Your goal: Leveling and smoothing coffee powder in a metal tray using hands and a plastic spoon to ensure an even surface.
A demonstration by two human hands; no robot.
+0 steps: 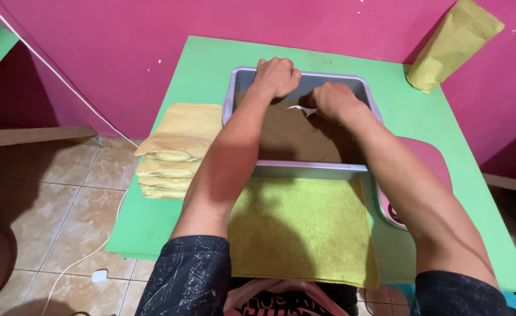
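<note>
Nearest to the person a yellow-green towel [305, 228] lies flat on the green surface [445, 134], its far edge tucked just under the near rim of a grey tray [305, 167], probably to catch anything that spills. A pink scale [430, 175] shows past the right forearm, beside the tray. At the left edge sits a stack of tan paper bags [173, 155], laid flat and within easy reach. The tray holds a bed of brown powder [305, 137]. Over its far end the left hand [277, 76] is clenched into a fist near the back rim; whether it grips the rim or something inside, I cannot tell. The right hand [333, 99] has its fingers closed on a small white scoop [303, 109] whose tip touches the powder (the handle is hidden in the palm). Farther off, one more tan bag [454, 47] leans against the magenta wall [123, 47]. A white cable [65, 82] runs down the wall to the tiled floor [53, 199].
</note>
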